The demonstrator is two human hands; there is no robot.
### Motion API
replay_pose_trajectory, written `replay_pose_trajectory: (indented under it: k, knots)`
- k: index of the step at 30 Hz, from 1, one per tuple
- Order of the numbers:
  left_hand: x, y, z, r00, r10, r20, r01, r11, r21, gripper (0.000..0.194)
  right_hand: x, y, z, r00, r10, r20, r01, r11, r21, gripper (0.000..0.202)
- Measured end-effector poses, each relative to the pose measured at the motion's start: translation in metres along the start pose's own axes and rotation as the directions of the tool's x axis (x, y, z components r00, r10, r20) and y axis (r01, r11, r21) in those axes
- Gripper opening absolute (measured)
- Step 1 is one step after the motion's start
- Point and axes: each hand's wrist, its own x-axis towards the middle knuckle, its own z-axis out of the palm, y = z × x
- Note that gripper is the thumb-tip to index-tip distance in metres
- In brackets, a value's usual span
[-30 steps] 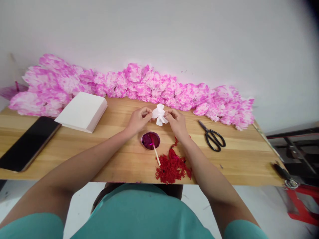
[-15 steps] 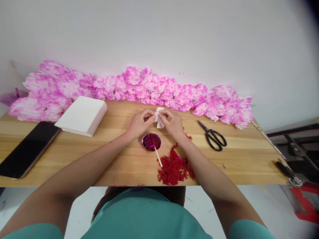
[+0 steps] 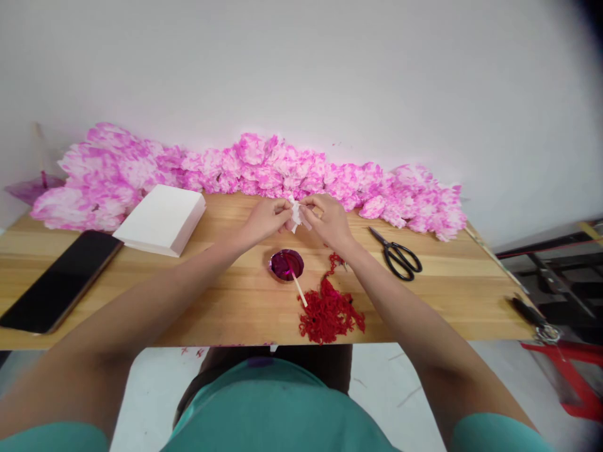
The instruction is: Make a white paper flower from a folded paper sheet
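A small crumpled piece of white paper [image 3: 296,213] is held between my two hands over the middle of the table. My left hand [image 3: 270,220] pinches its left side. My right hand [image 3: 328,220] has its fingers closed on the right side. Nearer to me stands a small dish of dark magenta liquid [image 3: 281,265], with a pale stick [image 3: 298,290] leaning out of it. A tangled heap of red yarn [image 3: 330,315] lies to the right of the stick, with one strand running up toward my right forearm.
Pink and white paper flowers [image 3: 264,166] line the wall. A stack of white paper [image 3: 162,216] and a black phone [image 3: 61,279] are on the left. Black scissors [image 3: 400,254] lie right of my right hand. A black-handled tool [image 3: 530,312] is at the right edge.
Both hands have risen slightly with the white paper, which now looks narrower and more bunched. My right fingers have shifted on it. The whole view has moved a little.
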Motion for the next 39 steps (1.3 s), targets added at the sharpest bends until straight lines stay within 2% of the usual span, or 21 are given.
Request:
replay_pose_trajectory:
  k: [3, 6, 8, 9, 12, 16, 19, 24, 27, 30, 33, 35, 37, 39]
  knots:
    - [0.0, -0.004, -0.004, 0.999, -0.04, -0.01, 0.038, 0.989, -0.14, 0.013, -0.002, 0.006, 0.004, 0.985, 0.169, -0.037, -0.16, 0.971, 0.176, 0.011]
    - [-0.001, -0.014, -0.005, 0.997, -0.071, -0.009, 0.068, 0.977, -0.202, 0.015, -0.008, 0.016, 0.011, 0.941, 0.337, 0.022, -0.314, 0.85, 0.423, 0.014]
    - [-0.001, -0.023, -0.004, 0.996, -0.089, -0.022, 0.082, 0.973, -0.215, 0.015, -0.011, 0.019, 0.014, 0.925, 0.372, 0.074, -0.357, 0.788, 0.502, 0.018]
    - [-0.001, -0.027, -0.003, 0.995, -0.09, -0.03, 0.081, 0.973, -0.218, 0.014, -0.012, 0.019, 0.014, 0.926, 0.369, 0.082, -0.358, 0.786, 0.504, 0.019]
    - [-0.001, -0.036, 0.0, 0.998, -0.032, -0.055, 0.021, 0.978, -0.205, 0.013, -0.009, 0.013, 0.009, 0.951, 0.3, 0.077, -0.306, 0.87, 0.388, 0.023]
    - [-0.007, -0.035, 0.002, 0.989, 0.12, -0.085, -0.127, 0.989, -0.071, 0.016, 0.0, 0.007, 0.009, 0.992, 0.103, 0.073, -0.108, 0.992, 0.067, 0.022]
    - [-0.015, -0.031, 0.001, 0.981, 0.174, -0.081, -0.168, 0.983, 0.073, 0.019, 0.002, 0.008, 0.017, 0.996, -0.033, 0.079, 0.039, 0.996, -0.078, 0.017]
    - [-0.019, -0.028, -0.004, 0.974, 0.174, -0.142, -0.124, 0.944, 0.306, 0.029, -0.007, 0.008, 0.027, 0.992, -0.126, 0.028, 0.129, 0.973, -0.192, 0.019]
    - [-0.018, -0.028, -0.004, 0.973, 0.163, -0.164, -0.096, 0.93, 0.354, 0.025, -0.011, 0.005, 0.025, 0.983, -0.18, 0.043, 0.185, 0.955, -0.23, 0.02]
    - [-0.016, -0.029, -0.001, 0.972, 0.169, -0.166, -0.097, 0.924, 0.369, 0.019, -0.012, 0.002, 0.026, 0.982, -0.183, 0.051, 0.19, 0.954, -0.234, 0.02]
    - [-0.012, -0.032, 0.001, 0.973, 0.15, -0.174, -0.108, 0.967, 0.232, 0.018, -0.012, 0.005, 0.029, 0.996, -0.094, -0.007, 0.092, 0.983, -0.158, 0.016]
    - [-0.01, -0.035, 0.002, 0.98, 0.096, -0.177, -0.089, 0.995, 0.046, 0.018, -0.012, 0.009, 0.032, 0.996, 0.064, -0.061, -0.062, 0.998, 0.032, 0.014]
    - [-0.008, -0.036, 0.002, 0.983, 0.041, -0.18, -0.061, 0.992, -0.108, 0.018, -0.013, 0.014, 0.033, 0.966, 0.259, -0.031, -0.238, 0.925, 0.295, 0.014]
    - [-0.008, -0.036, 0.003, 0.984, 0.02, -0.179, -0.051, 0.984, -0.169, 0.017, -0.012, 0.016, 0.032, 0.928, 0.369, 0.051, -0.348, 0.811, 0.47, 0.016]
